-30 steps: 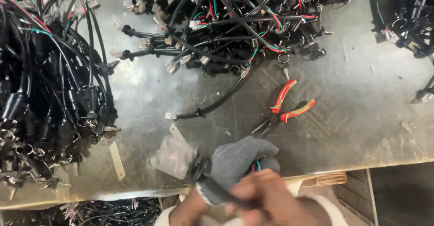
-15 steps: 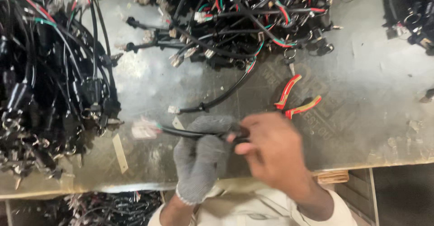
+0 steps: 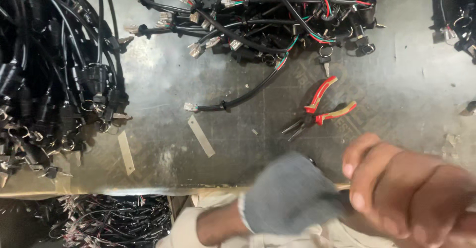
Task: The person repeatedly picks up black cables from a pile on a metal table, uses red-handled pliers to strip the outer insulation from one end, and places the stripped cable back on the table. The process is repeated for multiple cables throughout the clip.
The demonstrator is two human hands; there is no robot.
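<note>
From the head camera, your two hands sit at the bottom edge, both blurred. Your left hand, in a grey knit glove, is bunched up at the near edge of the metal surface. Your right hand is bare, just to the right of it and closer to the lens, with its fingers curled inward. The two hands meet, and something dark shows between them, but the blur hides what it is, so you cannot tell whether either grip is pinching it or simply pressed together.

One pair of needle-nose pliers with red and yellow handles lies on the surface just beyond your hands, handles spread apart, untouched. One single black cable with a pale connector at its left end lies loose, left of the pliers. Two pale flat strips rest on the surface, one near that cable, the other further left.

You have two large heaps of black wire harnesses: one along the left side, one at the top centre. A small part of a third shows at the top right corner. More tangled wires lie below the surface's edge, at the lower left.
</note>
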